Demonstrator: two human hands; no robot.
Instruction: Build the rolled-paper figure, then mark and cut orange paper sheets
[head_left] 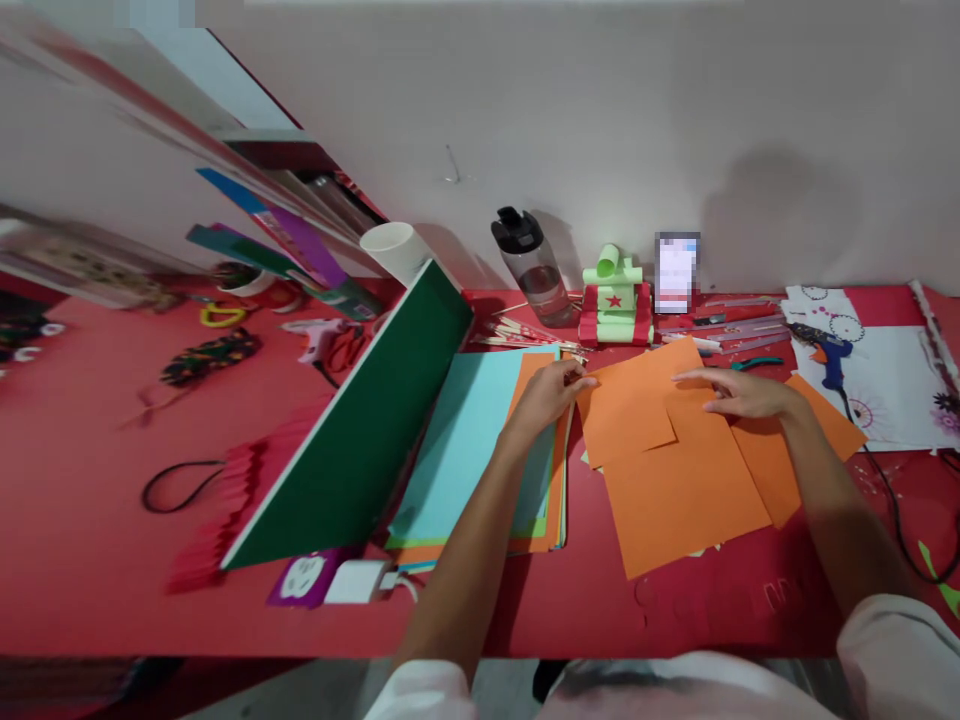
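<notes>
Several orange paper sheets (682, 510) lie overlapping on the red table in front of me. My left hand (549, 395) has its fingers closed at the left corner of the smaller top orange sheet (626, 405). Over the right part of these sheets is my right hand (754, 393), its index finger stretched out and the thumb apart, touching the paper. Under my left forearm a stack of coloured paper, with a light blue sheet (457, 430) uppermost, rests against an upright dark green board (360, 430).
Behind the papers stand a water bottle (534, 270), a green and red paper model (615, 305) and a phone (676, 272). A blue glue gun (831, 360) trails its cable at the right. A white charger (356, 581) sits near the front edge; scissors (223, 314) lie far left.
</notes>
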